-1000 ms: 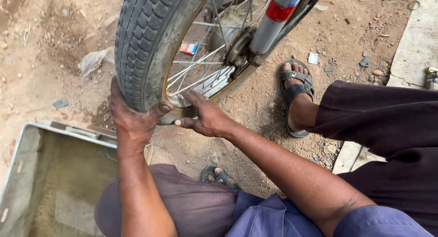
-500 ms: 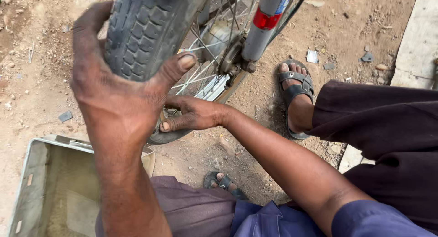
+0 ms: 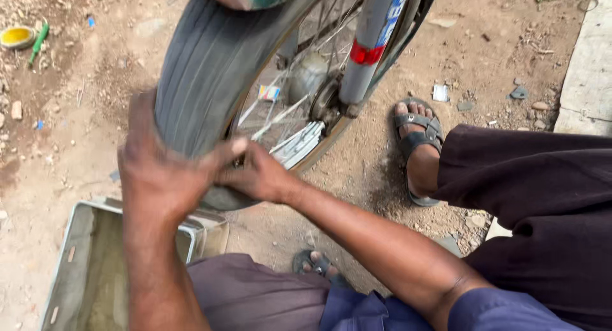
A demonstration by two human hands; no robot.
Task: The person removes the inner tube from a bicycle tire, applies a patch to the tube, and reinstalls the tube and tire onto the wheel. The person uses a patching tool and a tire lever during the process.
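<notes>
- Yellow plastic lid [image 3: 17, 36] with a green stick-like thing [image 3: 38, 37] beside it lies on the dirt at about ten o'clock, well apart from the work.
- A grey-green metal tray [image 3: 76, 267] sits at seven o'clock on the ground, open-topped, its corner just under the wheel and touching the purple trouser knee [image 3: 248, 293].
- The left hand [image 3: 162, 171] is wrapped over the tread of the tyre [image 3: 204, 69], palm down, thumb pressed across to the right; it is blurred, so exactly how tightly the fingers curl cannot be told.
- The tyre, centre frame running toward twelve o'clock, is ribbed black rubber: by my reading grippy, flexible at the sidewall yet stiff on the tread, best taken across the crown and at the bead edge.
- The right hand [image 3: 258, 175] is closed at the rim just right of the tyre, fingers tucked toward the bead; what they pinch is hidden.
- Thin spokes [image 3: 280, 114] and a small white tag with coloured marks [image 3: 269, 92] sit inside the wheel; spokes would likely bend if used as a handle.
- A grey frame tube [image 3: 370, 44] at one o'clock carries a red band and a blue sticker above.
- A white scrap [image 3: 440, 92] lies at two o'clock beside another person's sandalled foot [image 3: 417, 146].
</notes>
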